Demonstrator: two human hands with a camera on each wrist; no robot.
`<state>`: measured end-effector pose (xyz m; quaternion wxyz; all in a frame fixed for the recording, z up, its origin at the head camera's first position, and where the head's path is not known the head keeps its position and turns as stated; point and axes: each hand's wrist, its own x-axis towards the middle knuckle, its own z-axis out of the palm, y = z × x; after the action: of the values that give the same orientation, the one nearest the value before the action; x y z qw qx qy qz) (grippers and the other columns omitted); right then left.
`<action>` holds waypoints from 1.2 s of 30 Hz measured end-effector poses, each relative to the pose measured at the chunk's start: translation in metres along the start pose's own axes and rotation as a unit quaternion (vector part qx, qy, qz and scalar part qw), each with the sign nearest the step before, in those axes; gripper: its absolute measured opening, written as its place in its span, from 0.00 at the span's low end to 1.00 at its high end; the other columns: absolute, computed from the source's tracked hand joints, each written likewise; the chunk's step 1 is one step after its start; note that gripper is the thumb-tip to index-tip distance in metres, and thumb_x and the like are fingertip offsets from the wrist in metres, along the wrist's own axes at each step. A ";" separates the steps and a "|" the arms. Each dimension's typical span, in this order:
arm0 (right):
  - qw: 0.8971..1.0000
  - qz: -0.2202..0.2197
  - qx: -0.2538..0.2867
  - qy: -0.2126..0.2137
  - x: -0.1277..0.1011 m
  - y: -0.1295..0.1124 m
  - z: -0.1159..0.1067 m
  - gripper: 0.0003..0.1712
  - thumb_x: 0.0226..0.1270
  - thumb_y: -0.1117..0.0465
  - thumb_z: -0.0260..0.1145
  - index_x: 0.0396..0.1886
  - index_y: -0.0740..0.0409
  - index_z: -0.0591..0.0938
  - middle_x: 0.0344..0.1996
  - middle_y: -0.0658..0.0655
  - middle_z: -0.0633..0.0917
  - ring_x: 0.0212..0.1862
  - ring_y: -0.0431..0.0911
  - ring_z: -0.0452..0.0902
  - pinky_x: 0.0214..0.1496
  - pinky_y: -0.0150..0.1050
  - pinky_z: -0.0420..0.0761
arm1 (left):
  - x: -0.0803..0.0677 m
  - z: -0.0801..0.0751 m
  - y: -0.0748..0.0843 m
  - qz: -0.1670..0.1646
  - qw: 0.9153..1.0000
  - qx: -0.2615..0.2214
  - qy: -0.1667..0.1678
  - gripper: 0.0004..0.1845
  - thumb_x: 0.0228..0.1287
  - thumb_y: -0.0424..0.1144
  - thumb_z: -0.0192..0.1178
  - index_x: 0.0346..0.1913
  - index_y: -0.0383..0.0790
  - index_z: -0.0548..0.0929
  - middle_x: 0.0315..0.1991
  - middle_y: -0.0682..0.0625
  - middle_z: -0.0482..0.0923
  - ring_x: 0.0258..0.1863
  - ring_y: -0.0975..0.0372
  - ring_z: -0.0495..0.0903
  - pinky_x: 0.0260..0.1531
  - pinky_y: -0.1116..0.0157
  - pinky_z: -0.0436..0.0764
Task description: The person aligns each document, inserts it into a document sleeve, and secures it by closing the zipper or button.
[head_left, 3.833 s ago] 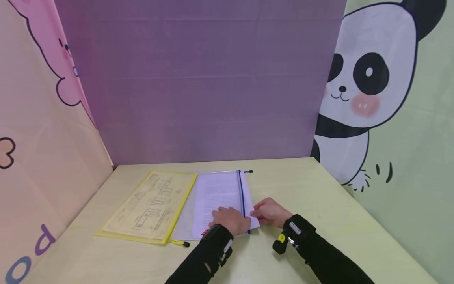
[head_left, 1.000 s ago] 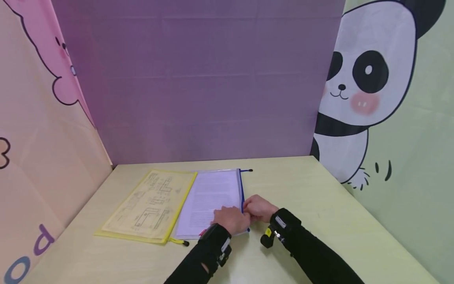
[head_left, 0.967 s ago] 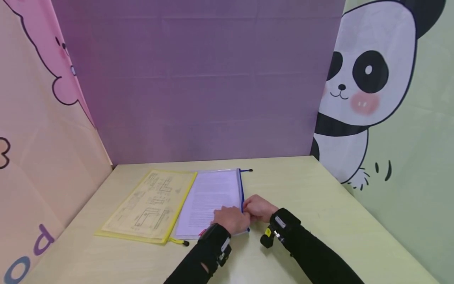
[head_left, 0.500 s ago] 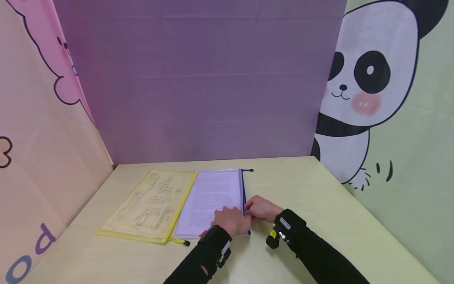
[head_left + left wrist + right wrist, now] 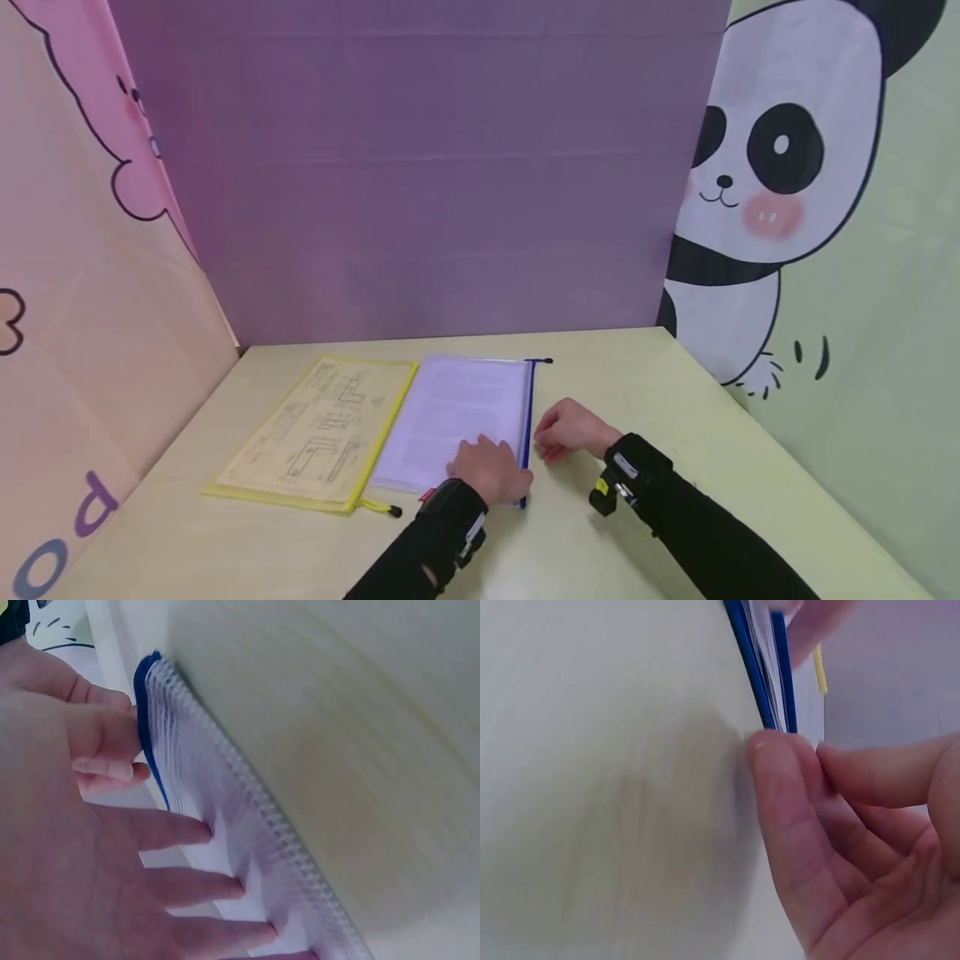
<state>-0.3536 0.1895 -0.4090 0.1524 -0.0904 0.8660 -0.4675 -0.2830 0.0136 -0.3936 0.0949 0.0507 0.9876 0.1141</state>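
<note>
A clear zippered document pouch (image 5: 457, 400) with a blue zipper edge (image 5: 530, 408) lies on the table, white printed sheets inside. My left hand (image 5: 489, 471) rests on its near right part; in the left wrist view the spread fingertips press its mesh surface. My right hand (image 5: 572, 429) is beside the zipper edge, fingers loosely bent. In the right wrist view its fingertips (image 5: 765, 742) are at the end of the two blue strips (image 5: 750, 667), which stand slightly apart with paper edges between them. No firm grip shows there.
A yellow-edged document pouch (image 5: 322, 433) with line drawings lies to the left, its zipper pull (image 5: 386, 507) near the front. The pale wooden table (image 5: 645, 375) meets a purple backdrop (image 5: 450, 167). A panda print (image 5: 787, 150) covers the right wall.
Loose paper once overlapping the zipper now lies inside the blue pouch. The pouch's zipper side has shifted right and turned slightly. My right hand has moved right with it; my left stays in place.
</note>
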 end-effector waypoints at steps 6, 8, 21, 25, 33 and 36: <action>0.999 0.004 -0.036 0.003 -0.003 0.002 -0.011 0.04 0.66 0.69 0.68 0.38 0.67 0.86 0.25 0.57 0.86 0.28 0.47 0.84 0.34 0.42 0.88 | -0.001 -0.003 -0.012 0.057 0.997 0.040 -0.021 0.33 0.63 0.59 0.60 0.66 0.44 0.78 0.63 0.40 0.73 0.59 0.44 0.73 0.53 0.42 0.77; 0.999 0.007 -0.038 0.006 -0.004 0.003 -0.014 0.04 0.66 0.69 0.68 0.38 0.66 0.86 0.25 0.57 0.86 0.27 0.47 0.84 0.33 0.43 0.88 | -0.001 -0.005 -0.015 0.074 0.996 0.051 -0.029 0.32 0.63 0.58 0.61 0.65 0.45 0.78 0.61 0.41 0.74 0.56 0.46 0.73 0.52 0.44 0.78; 0.974 -0.027 -0.209 0.079 -0.005 0.017 -0.046 0.03 0.62 0.69 0.69 0.35 0.65 0.85 0.28 0.55 0.83 0.30 0.47 0.77 0.34 0.39 0.82 | 0.006 -0.007 -0.033 0.156 0.984 0.055 -0.062 0.35 0.56 0.55 0.66 0.67 0.47 0.76 0.66 0.46 0.72 0.65 0.48 0.69 0.58 0.39 0.73; 0.943 -0.084 -0.307 0.100 -0.003 0.026 -0.058 0.06 0.58 0.72 0.68 0.36 0.67 0.85 0.33 0.59 0.86 0.35 0.50 0.79 0.42 0.47 0.83 | 0.007 -0.009 -0.037 0.166 0.983 0.033 -0.077 0.37 0.56 0.54 0.67 0.70 0.50 0.75 0.73 0.47 0.67 0.74 0.45 0.61 0.66 0.36 0.66; 0.925 -0.083 -0.359 0.097 -0.006 0.034 -0.075 0.17 0.55 0.75 0.66 0.47 0.74 0.82 0.44 0.68 0.85 0.49 0.62 0.80 0.57 0.58 0.79 | 0.010 -0.011 -0.048 0.188 0.977 0.009 -0.096 0.35 0.54 0.50 0.70 0.68 0.56 0.76 0.74 0.53 0.66 0.76 0.49 0.59 0.69 0.40 0.64; 0.925 -0.064 -0.367 0.073 -0.009 0.036 -0.077 0.22 0.55 0.77 0.66 0.52 0.75 0.80 0.50 0.71 0.83 0.56 0.65 0.78 0.62 0.59 0.75 | 0.012 -0.013 -0.053 0.196 0.975 -0.006 -0.103 0.37 0.51 0.46 0.73 0.68 0.54 0.76 0.73 0.54 0.67 0.76 0.51 0.60 0.69 0.43 0.65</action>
<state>-0.3731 0.2722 -0.3973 0.0150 -0.1611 0.9781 -0.1309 -0.3018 -0.0393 -0.3955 0.1724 0.2539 0.9427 0.1307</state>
